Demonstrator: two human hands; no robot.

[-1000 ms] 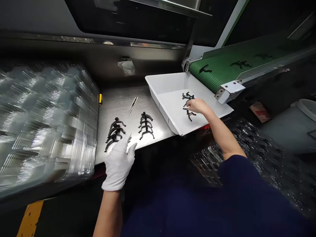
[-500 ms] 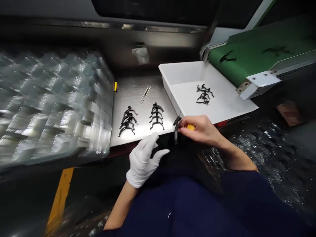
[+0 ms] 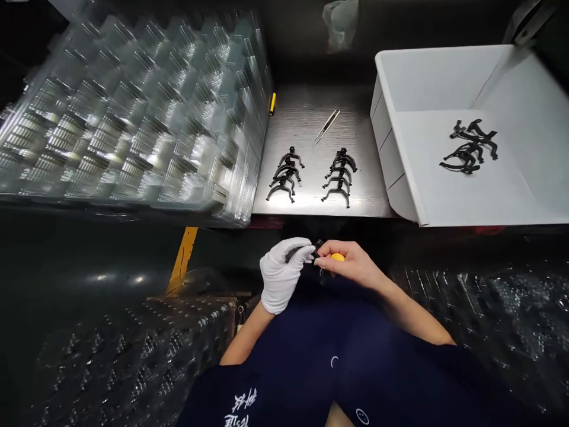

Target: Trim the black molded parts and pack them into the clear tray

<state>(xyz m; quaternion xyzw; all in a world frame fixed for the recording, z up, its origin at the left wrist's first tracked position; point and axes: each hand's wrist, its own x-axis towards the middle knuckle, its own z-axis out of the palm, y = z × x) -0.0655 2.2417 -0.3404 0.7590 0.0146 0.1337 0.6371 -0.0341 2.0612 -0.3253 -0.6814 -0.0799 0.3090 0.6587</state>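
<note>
Nearby, tweezers (image 3: 326,128) lie on a steel worktop (image 3: 302,112).

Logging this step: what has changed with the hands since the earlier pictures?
The bare right hand has moved from the white tray to the person's front, holding a black part and a yellow item; the gloved left hand has joined it. The tweezers stayed.

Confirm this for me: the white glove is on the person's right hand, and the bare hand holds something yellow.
Not quite: the white glove is on the left hand, not the right, as the head view shows. The bare right hand does hold the yellow item.
</note>
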